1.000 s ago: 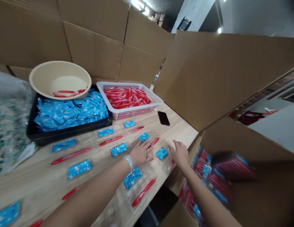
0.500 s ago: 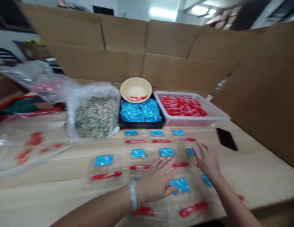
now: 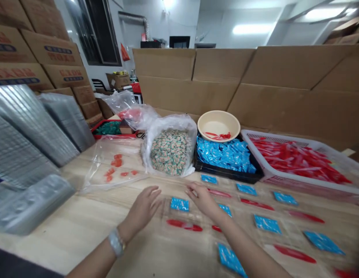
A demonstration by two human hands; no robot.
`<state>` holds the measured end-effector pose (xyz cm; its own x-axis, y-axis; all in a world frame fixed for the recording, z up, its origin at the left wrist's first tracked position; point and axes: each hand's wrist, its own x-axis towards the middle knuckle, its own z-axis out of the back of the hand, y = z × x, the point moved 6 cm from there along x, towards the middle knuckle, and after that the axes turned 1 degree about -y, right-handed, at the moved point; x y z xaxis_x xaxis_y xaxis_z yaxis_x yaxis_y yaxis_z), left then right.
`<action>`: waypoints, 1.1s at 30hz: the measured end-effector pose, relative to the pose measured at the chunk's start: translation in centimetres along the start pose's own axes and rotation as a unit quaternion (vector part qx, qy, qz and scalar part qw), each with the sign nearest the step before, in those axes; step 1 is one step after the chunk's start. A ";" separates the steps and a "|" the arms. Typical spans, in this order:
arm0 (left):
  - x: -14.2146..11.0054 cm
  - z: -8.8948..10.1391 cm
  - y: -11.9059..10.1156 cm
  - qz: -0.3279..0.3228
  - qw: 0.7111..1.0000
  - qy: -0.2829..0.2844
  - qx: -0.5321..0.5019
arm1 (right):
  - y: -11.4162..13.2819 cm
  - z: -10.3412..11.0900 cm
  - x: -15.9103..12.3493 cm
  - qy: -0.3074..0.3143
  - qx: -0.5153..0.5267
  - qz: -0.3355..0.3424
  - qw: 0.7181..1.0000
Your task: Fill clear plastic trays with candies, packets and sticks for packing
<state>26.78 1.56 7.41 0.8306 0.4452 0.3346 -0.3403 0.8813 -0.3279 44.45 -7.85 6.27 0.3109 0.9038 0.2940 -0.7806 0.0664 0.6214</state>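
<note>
Clear plastic trays stand in rows on the wooden table, each with a flat blue packet (image 3: 179, 204) and a slim red plastic piece (image 3: 184, 225), whose exact kind I cannot make out. My left hand (image 3: 143, 208) is at the left side of the leftmost clear tray (image 3: 165, 212), fingers apart, nothing in it. On that tray's right hovers my right hand (image 3: 203, 197), its fingers stretched out and holding nothing visible. Whether either hand touches the tray I cannot tell. My right forearm hides part of the neighbouring trays.
Behind the trays stand a bag of small green-and-tan packets (image 3: 170, 152), a black crate (image 3: 225, 171) of blue packets under a cream bowl (image 3: 219, 116), and a white basket (image 3: 286, 175) of red pieces. A plastic bag (image 3: 95, 175) with red bits lies left, near stacked clear trays (image 3: 31, 204).
The view has swung left, bringing the stacked trays and boxes into sight. Both hands have moved from the right-hand trays to the leftmost one.
</note>
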 end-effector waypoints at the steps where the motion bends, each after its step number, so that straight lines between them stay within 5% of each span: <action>1: 1.9 0.0 1.1 0.015 1.000 -0.008 -0.002 | 0.4 -0.6 1.4 0.002 -0.011 0.009 1.000; 5: 9.4 -1.1 5.5 0.087 0.994 0.004 0.058 | 0.9 -3.4 7.2 0.036 -0.073 0.012 0.997; 9: 13.0 -3.5 8.2 0.138 0.983 0.037 0.116 | -0.3 -5.7 11.8 0.053 -0.151 -0.007 0.987; 19: 13.3 -5.6 8.4 0.135 0.988 0.021 0.077 | -3.1 -8.1 14.4 0.107 -0.237 0.047 0.965; 33: 12.6 -4.9 8.7 0.076 0.994 0.077 -0.021 | -1.6 -8.8 15.1 0.133 -0.179 0.137 0.965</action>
<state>36.48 14.02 4.42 0.8295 0.5405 0.1409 -0.4507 0.7967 -0.4026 45.61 9.35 3.35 -0.0476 0.9816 0.1849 -0.9657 -0.0926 0.2425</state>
